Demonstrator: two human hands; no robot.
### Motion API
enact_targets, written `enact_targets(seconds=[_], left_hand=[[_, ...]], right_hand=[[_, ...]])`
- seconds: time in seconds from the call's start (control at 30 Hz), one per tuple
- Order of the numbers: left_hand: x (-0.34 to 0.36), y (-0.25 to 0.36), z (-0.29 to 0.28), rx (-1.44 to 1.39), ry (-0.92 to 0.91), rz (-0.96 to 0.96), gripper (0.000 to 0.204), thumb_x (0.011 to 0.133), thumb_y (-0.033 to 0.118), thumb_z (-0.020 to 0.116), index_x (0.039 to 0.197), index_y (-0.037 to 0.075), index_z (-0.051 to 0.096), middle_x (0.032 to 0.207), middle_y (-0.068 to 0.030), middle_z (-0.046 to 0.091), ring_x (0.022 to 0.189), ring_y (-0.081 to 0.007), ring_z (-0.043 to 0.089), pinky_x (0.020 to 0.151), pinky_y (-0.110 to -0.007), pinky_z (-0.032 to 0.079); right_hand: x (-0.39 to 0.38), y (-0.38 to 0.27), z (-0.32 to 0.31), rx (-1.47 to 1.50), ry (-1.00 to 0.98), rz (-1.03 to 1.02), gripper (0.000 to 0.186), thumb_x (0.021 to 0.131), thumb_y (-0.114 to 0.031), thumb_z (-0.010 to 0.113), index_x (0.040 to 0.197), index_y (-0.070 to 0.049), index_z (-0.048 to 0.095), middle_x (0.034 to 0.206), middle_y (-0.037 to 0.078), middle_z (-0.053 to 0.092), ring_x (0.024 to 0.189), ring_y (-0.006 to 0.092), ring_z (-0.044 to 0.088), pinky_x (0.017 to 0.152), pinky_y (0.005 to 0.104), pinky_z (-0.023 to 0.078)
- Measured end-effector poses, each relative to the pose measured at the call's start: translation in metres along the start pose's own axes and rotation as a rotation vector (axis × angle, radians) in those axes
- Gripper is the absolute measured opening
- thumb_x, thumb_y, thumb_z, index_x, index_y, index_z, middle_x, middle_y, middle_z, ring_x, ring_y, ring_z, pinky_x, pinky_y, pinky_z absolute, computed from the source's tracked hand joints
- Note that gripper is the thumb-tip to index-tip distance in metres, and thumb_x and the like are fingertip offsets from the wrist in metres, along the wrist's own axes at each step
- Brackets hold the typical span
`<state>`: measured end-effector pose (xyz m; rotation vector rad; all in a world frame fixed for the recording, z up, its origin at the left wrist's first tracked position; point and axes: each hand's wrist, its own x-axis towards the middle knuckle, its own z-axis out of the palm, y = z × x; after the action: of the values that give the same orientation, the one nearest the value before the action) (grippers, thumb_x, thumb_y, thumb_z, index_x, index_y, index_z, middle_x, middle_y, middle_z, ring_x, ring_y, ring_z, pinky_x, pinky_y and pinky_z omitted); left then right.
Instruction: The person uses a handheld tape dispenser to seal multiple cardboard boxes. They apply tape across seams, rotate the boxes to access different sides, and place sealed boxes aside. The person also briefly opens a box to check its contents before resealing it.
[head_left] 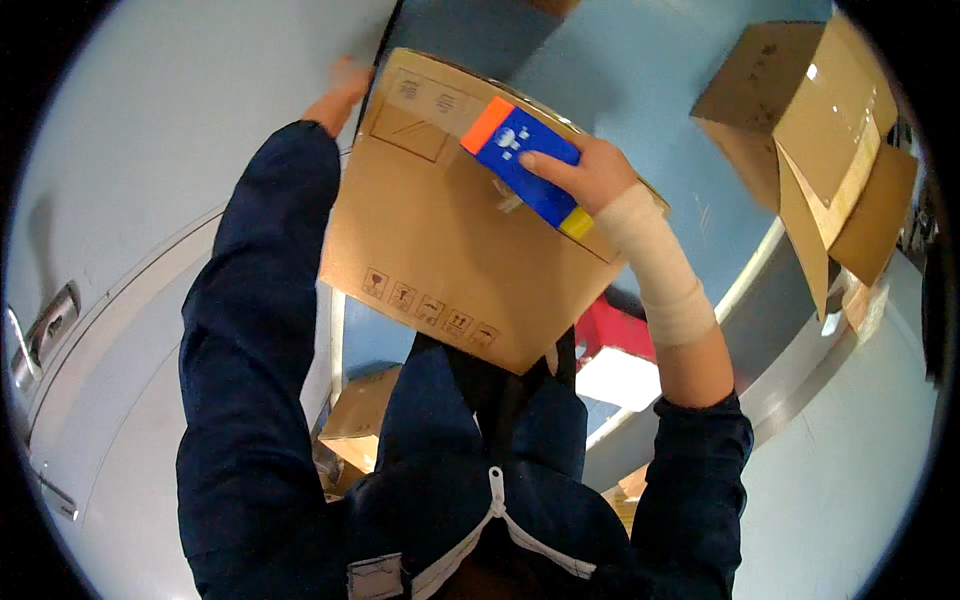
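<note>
A large brown cardboard box [440,240] is tilted in front of my body, with handling symbols printed along its near edge. My right hand [595,175], its wrist wrapped in a beige bandage, grips a blue block-shaped pack [530,165] with an orange end and a yellow end. The thumb lies on top of the pack, and the other fingers are hidden behind it. This pack is over the far right part of the cardboard box. My left hand [345,92] is beside the box's far left corner, by a dark edge; its fingers are blurred and partly hidden.
An open cardboard box [800,110] with loose flaps is at the far right. Below the large box, a red and white item [615,350] shows to the right of my legs and a smaller carton [360,420] to the left. A pale panel with a metal handle [45,335] stands at the left.
</note>
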<state>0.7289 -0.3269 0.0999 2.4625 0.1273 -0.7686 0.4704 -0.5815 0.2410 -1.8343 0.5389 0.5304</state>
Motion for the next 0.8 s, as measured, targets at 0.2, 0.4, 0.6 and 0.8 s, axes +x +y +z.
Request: enact_targets(seconds=[0.2,0.4,0.6,0.8], left_hand=[[-0.095,0.033,-0.016,0.27,0.456,0.79,0.035,0.083,0.007,0.044,0.117,-0.001,0.046,0.127,-0.0225,0.038,0.115,-0.0356,0.04,0.098,-0.04,0.032],[-0.214,0.061,0.036,0.264,-0.021,0.997,0.036,0.082,0.001,0.046,0.118,0.001,0.046,0.124,-0.0168,0.045,0.118,-0.0339,0.041,0.101,-0.041,0.03],[-0.275,0.081,0.143,0.324,-0.427,1.443,0.035,0.072,0.005,0.057,0.106,0.0,0.051,0.123,-0.0162,0.048,0.117,-0.0309,0.044,0.1,-0.045,0.033],[-0.297,0.106,0.217,0.273,-0.642,1.684,0.037,0.072,0.011,0.057,0.106,-0.001,0.05,0.128,-0.0203,0.042,0.126,-0.0337,0.034,0.107,-0.046,0.024]], right_hand=[[-0.039,0.027,-0.022,-0.008,0.066,-0.134,0.061,0.07,-0.054,0.063,0.096,0.001,0.061,0.076,0.019,0.063,0.071,0.0313,0.062,0.067,0.038,0.048],[-0.151,0.115,-0.089,-0.131,0.042,0.198,0.056,0.07,-0.047,0.067,0.097,0.002,0.061,0.079,0.021,0.064,0.073,0.0305,0.064,0.066,0.0366,0.049],[-0.177,0.189,-0.097,-0.139,0.112,0.277,0.054,0.071,-0.044,0.068,0.096,0.003,0.06,0.077,0.021,0.063,0.069,0.028,0.065,0.061,0.0353,0.05],[-0.166,0.221,-0.089,-0.094,0.071,0.157,0.049,0.07,-0.043,0.069,0.089,0.002,0.059,0.071,0.019,0.062,0.064,0.0308,0.062,0.057,0.0358,0.048]])
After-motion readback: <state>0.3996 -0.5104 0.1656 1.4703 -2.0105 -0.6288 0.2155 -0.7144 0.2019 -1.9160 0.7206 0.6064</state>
